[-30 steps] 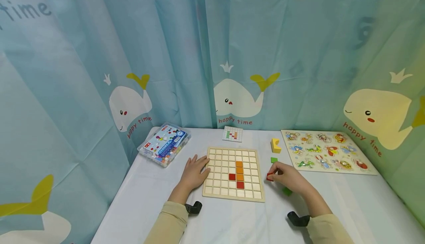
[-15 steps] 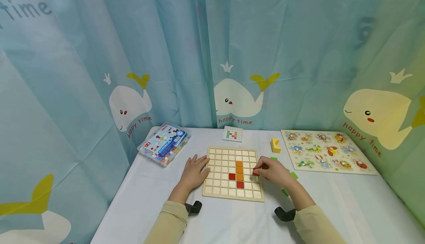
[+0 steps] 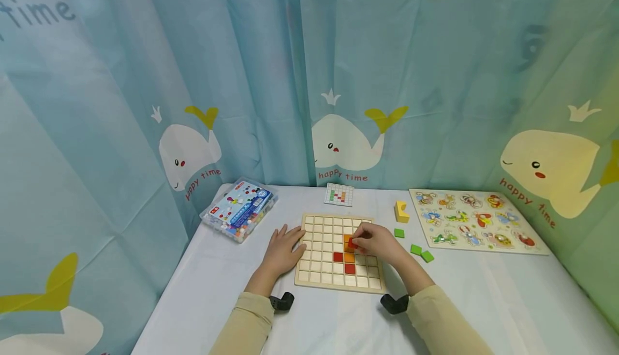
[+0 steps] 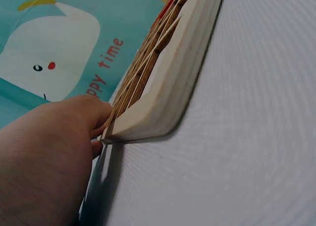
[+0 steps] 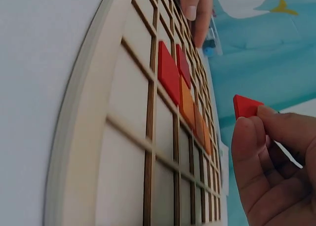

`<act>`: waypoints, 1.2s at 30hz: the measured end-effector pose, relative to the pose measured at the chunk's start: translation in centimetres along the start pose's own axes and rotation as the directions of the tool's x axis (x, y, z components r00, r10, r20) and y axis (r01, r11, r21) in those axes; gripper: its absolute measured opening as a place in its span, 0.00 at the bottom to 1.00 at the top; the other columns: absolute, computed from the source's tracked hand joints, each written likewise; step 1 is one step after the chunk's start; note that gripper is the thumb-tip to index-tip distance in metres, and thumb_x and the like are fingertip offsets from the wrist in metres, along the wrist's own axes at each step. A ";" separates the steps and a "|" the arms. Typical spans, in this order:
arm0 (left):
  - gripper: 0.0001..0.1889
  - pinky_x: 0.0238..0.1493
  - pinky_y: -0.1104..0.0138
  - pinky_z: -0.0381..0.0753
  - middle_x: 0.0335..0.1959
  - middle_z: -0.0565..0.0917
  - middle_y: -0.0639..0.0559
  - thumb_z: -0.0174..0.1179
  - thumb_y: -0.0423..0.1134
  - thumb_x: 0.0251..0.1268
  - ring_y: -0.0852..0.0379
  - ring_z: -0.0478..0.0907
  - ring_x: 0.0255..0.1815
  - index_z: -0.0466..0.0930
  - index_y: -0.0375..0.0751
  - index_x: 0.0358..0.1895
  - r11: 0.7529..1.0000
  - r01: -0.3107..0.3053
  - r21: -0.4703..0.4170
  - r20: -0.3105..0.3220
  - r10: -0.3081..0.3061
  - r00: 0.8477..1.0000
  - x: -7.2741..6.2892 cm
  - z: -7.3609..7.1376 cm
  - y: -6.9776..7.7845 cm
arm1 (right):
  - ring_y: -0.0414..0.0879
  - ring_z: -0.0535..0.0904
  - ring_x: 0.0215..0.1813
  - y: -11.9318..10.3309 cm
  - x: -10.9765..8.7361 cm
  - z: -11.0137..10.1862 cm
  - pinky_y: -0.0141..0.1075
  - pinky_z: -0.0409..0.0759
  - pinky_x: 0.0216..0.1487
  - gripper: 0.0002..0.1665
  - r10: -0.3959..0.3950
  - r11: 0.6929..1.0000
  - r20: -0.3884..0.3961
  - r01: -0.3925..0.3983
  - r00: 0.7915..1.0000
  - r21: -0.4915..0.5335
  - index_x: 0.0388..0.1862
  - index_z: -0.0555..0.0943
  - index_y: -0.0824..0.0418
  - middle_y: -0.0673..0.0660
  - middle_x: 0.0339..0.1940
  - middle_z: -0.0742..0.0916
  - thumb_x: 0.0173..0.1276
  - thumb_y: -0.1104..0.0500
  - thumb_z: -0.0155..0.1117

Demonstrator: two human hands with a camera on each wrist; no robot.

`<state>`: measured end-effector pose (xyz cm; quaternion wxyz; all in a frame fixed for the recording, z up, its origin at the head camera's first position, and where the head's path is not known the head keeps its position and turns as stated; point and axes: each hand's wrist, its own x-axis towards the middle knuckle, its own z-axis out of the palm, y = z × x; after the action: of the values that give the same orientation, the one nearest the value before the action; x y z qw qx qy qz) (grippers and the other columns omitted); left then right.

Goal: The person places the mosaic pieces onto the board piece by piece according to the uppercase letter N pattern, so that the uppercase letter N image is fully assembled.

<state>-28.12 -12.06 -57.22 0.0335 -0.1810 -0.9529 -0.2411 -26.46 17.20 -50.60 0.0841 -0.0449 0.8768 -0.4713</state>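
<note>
Between thumb and fingers, my right hand [image 3: 378,241] pinches a red square tile [image 5: 245,106], raised above the wooden grid board [image 3: 319,280]. In the head view this tile overlaps the column of three orange tiles [image 3: 349,258] set in the board. One red tile [image 3: 338,257] lies in the cell left of the lowest orange tile, and another red tile [image 3: 350,269] lies just below it. My left hand [image 3: 282,253] rests at the board's left edge with fingers extended, thumb and fingertips touching the rim.
Three green tiles [image 3: 398,233] lie right of the board, below a yellow block [image 3: 401,212]. A pattern card [image 3: 339,195] lies behind the board. A clear box of coloured pieces [image 3: 240,210] stands at back left, an insect puzzle board [image 3: 476,221] at right. Curtains surround the table.
My right hand has carried the red tile leftward from the table beside the board to over the orange column, uncovering the green tiles. My left hand has stayed still.
</note>
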 end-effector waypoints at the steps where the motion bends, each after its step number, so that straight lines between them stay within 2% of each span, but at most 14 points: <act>1: 0.26 0.80 0.43 0.45 0.75 0.68 0.54 0.49 0.54 0.75 0.38 0.53 0.80 0.69 0.53 0.72 1.000 0.001 0.001 0.001 -0.001 1.000 0.0 0.0 0.0 | 0.46 0.82 0.32 -0.1 0.2 0.2 0.36 0.86 0.35 0.02 0.001 1.000 -0.001 -0.001 1.000 0.008 0.37 0.81 0.59 0.55 0.38 0.86 0.68 0.61 0.66; 7: 0.26 0.80 0.43 0.46 0.74 0.69 0.53 0.49 0.54 0.75 0.38 0.53 0.79 0.70 0.52 0.72 1.000 0.001 -0.009 0.002 -0.001 1.000 0.0 -0.2 0.2 | 0.46 0.83 0.31 -0.5 1.3 1.3 0.38 0.88 0.34 0.03 -0.011 0.997 0.016 0.010 1.000 0.072 0.36 0.81 0.60 0.57 0.37 0.86 0.67 0.62 0.67; 15: 0.26 0.80 0.42 0.47 0.74 0.69 0.52 0.50 0.53 0.75 0.37 0.54 0.79 0.70 0.51 0.72 1.000 -0.012 -0.018 0.007 0.012 1.000 -0.1 -0.4 0.3 | 0.48 0.84 0.29 -0.5 2.4 2.5 0.38 0.88 0.33 0.04 -0.031 0.993 0.076 0.022 0.997 0.119 0.37 0.81 0.64 0.59 0.35 0.85 0.69 0.63 0.65; 18: 0.26 0.80 0.43 0.46 0.74 0.69 0.53 0.49 0.54 0.75 0.38 0.53 0.79 0.69 0.52 0.72 1.000 -0.003 -0.015 0.010 0.003 1.000 -0.1 -0.5 0.3 | 0.47 0.83 0.29 -0.9 2.6 2.8 0.37 0.87 0.32 0.04 -0.045 0.996 0.089 0.038 0.995 0.079 0.36 0.82 0.62 0.57 0.34 0.85 0.69 0.62 0.65; 25: 0.26 0.80 0.43 0.46 0.74 0.69 0.52 0.50 0.53 0.75 0.37 0.53 0.79 0.70 0.51 0.72 1.000 0.007 -0.019 0.009 -0.006 1.000 0.0 -0.5 0.3 | 0.44 0.76 0.34 -1.7 3.2 3.5 0.34 0.77 0.36 0.03 -0.115 0.985 0.070 0.123 0.991 -0.118 0.33 0.84 0.55 0.48 0.33 0.86 0.67 0.57 0.68; 31: 0.26 0.80 0.43 0.47 0.74 0.69 0.52 0.50 0.54 0.75 0.37 0.54 0.79 0.70 0.52 0.72 1.000 -0.004 -0.010 0.003 0.004 1.000 0.1 -0.3 0.1 | 0.43 0.76 0.31 -1.8 3.4 4.3 0.34 0.76 0.33 0.04 -0.119 0.980 0.078 0.129 0.990 -0.148 0.31 0.84 0.51 0.47 0.32 0.85 0.67 0.59 0.67; 36: 0.26 0.80 0.43 0.46 0.74 0.69 0.53 0.49 0.54 0.75 0.38 0.54 0.79 0.70 0.52 0.72 1.000 -0.001 -0.005 0.005 0.001 1.000 0.1 -0.1 0.1 | 0.43 0.75 0.32 -1.6 3.6 4.7 0.35 0.75 0.35 0.06 -0.134 0.972 0.085 0.148 0.987 -0.184 0.30 0.84 0.50 0.46 0.31 0.85 0.67 0.59 0.67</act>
<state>-28.22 -12.03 -57.07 0.0307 -0.1823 -0.9523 -0.2428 -29.08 11.87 -52.17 0.0774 -0.1317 0.9087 -0.3886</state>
